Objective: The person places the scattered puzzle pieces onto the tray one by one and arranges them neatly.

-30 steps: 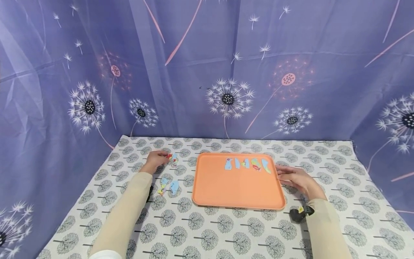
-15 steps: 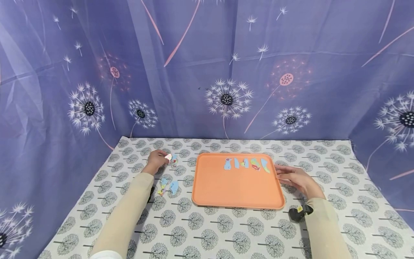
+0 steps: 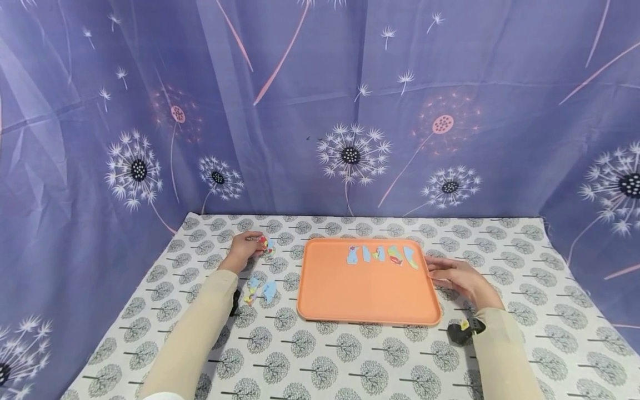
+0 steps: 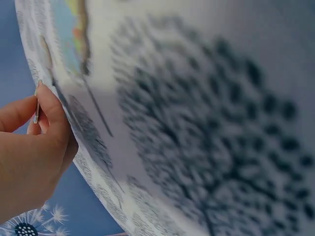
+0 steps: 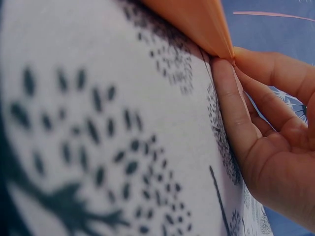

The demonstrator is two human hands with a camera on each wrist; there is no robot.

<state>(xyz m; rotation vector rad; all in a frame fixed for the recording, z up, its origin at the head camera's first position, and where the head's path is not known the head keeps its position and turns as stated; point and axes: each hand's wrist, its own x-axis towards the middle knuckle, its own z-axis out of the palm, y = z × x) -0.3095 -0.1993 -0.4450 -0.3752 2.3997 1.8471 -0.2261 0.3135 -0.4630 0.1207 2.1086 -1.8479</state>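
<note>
At the far left of the table my left hand [image 3: 243, 249] pinches a small red-and-yellow puzzle piece [image 3: 263, 243] between thumb and fingers. In the left wrist view, the thin edge of the piece [image 4: 37, 109] sticks out of the pinch. Partly behind it lie other blue-and-red pieces [image 3: 271, 248]. Closer to me on the cloth are a yellow-and-blue piece [image 3: 252, 289] and a light blue piece [image 3: 270, 291]. My right hand [image 3: 462, 278] rests at the right side of an orange tray [image 3: 367, 297], its extended fingers and thumb touching the rim.
Several flat puzzle pieces [image 3: 381, 254] stand in a row along the tray's far side. A tree-print cloth [image 3: 320, 366] covers the table. Behind its far edge hangs a purple dandelion curtain [image 3: 280, 166]. A black wrist device [image 3: 460, 331] sits by the right sleeve.
In my left hand the puzzle piece showed its red face, then a white back, and now the red face again. The right hand and tray stay in place.
</note>
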